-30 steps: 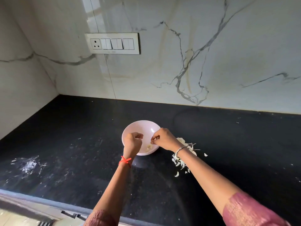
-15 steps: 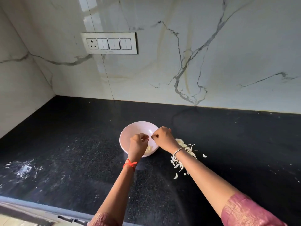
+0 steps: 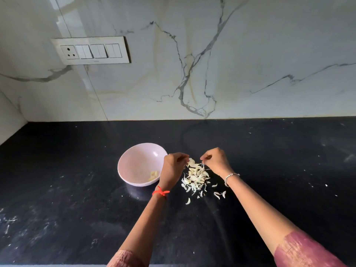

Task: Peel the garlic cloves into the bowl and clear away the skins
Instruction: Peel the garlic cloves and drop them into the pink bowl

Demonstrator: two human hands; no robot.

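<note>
Lower frame: two forearms enter from the bottom edge, one red thread [image 3: 160, 192] on the left wrist, one beaded bracelet [image 3: 230, 177] on the right. At centre lies one heap of garlic skins [image 3: 196, 177], with at least four loose flakes on its near side; probably kept on the black counter [image 3: 269, 160] so the bowl takes cloves only. Left hand [image 3: 173, 168], fingers curled, pinches a pale piece [image 3: 191, 162] at the heap's far edge; clove or skin, cannot tell. Right hand [image 3: 217, 160], fingers curled, seems to pinch a thin skin strand [image 3: 204, 166]. Left of centre stands one white bowl [image 3: 134, 160], close beside the left hand, holding peeled cloves [image 3: 153, 175], number unclear. Upper left: one switch plate [image 3: 90, 50] with one socket.
</note>
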